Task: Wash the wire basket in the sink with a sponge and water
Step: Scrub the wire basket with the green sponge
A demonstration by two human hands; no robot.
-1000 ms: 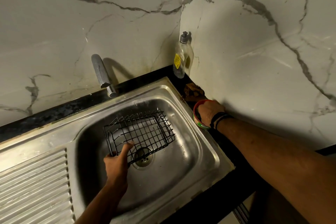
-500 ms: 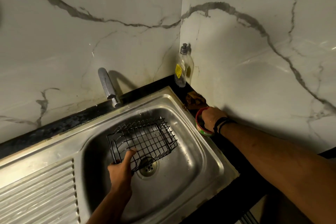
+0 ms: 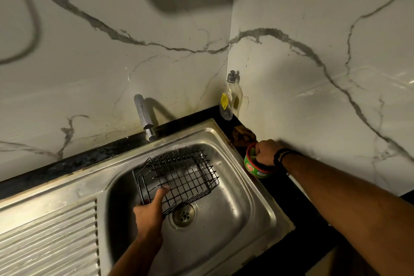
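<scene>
Nothing's really moved in the last second: my left hand still grips the wire basket tilted in the sink, right hand stays curled into the soap tub, so scrubbing hasn't started.

The left hand grips the near-left rim of the black wire basket, tilted inside the steel sink above the drain. At the desk's far-right corner, the right hand reaches into a green tub, beside a soap bottle.
</scene>
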